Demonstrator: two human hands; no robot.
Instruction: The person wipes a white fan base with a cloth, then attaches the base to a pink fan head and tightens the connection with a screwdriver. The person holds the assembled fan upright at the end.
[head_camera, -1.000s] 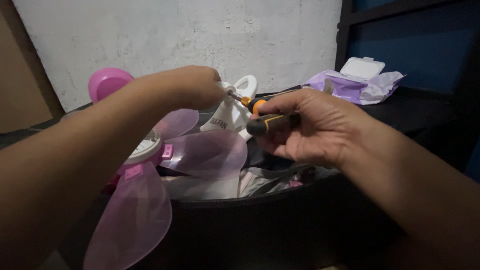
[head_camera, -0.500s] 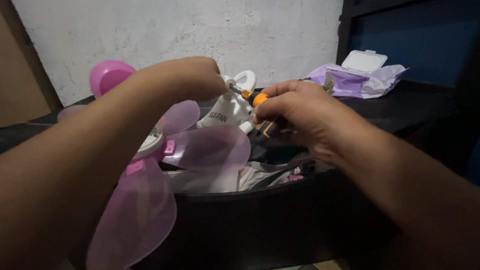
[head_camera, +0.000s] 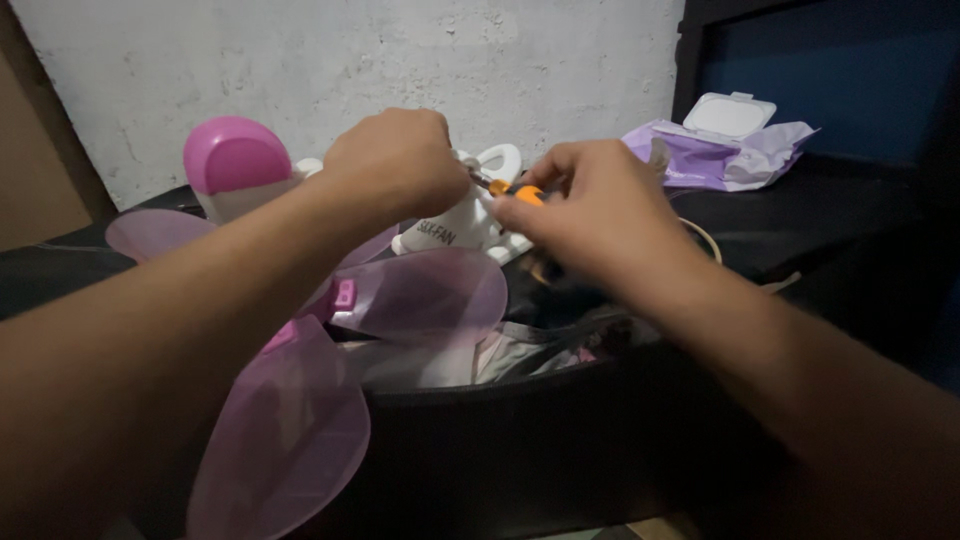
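My right hand (head_camera: 590, 215) grips a screwdriver (head_camera: 515, 190) with an orange and black handle, its metal tip pointing left. My left hand (head_camera: 400, 160) is closed around the screwdriver's tip end, right at a white plastic fan part (head_camera: 470, 215) with a loop handle. What the left fingers pinch is hidden. Below my left forearm lies a translucent pink fan blade set (head_camera: 420, 300) with a white hub. A pink and white fan housing (head_camera: 235, 165) stands behind it on the left.
A black table (head_camera: 820, 220) carries everything. A purple wet-wipes pack (head_camera: 720, 150) with an open white lid lies at the back right. Crumpled grey cloth (head_camera: 530, 350) sits near the front edge. A white rough wall rises behind; a dark blue panel stands at the right.
My right hand turned over the screwdriver handle, so its back now faces up and hides most of the handle. Both hands rose slightly and moved closer together.
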